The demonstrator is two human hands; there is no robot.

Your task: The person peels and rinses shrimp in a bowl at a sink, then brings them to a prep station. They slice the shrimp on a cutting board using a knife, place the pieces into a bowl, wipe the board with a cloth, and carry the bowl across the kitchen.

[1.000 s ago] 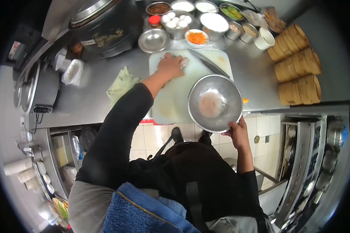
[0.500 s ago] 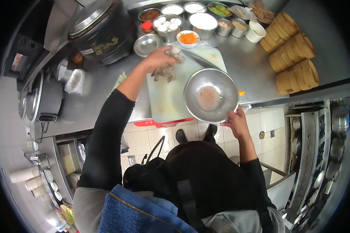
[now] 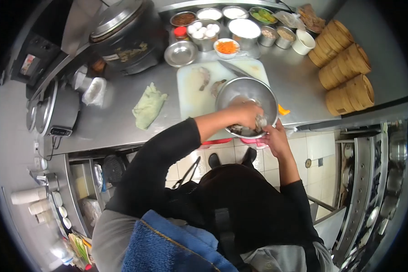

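My left hand [image 3: 245, 113] is inside a steel mixing bowl [image 3: 225, 93], its fingers curled around shrimp [image 3: 261, 121]. More greyish shrimp lie under the palm at the bowl's near side, partly hidden. With its fingers on the near right rim, my right hand [image 3: 275, 137] holds the bowl tilted over the lower right of a white cutting board [image 3: 192, 102]. One raw shrimp [image 3: 205, 78] lies on the board's upper part, and another shrimp [image 3: 217, 87] is beside the bowl's left rim. A knife [image 3: 233, 68] rests across the board behind the bowl.
A green cloth [image 3: 149, 106] lies left of the board. Along the back stand a small steel bowl [image 3: 181, 53], shredded carrot [image 3: 226, 47], eggs [image 3: 203, 31] and other ingredient containers. Bamboo steamers [image 3: 349, 95] are stacked at right. A large black cooker [image 3: 127, 45] stands at back left.
My left hand has carried shrimp from the board into the bowl, leaving two shrimp behind on the board. My right hand still holds the rim. The green cloth is now fully in view.
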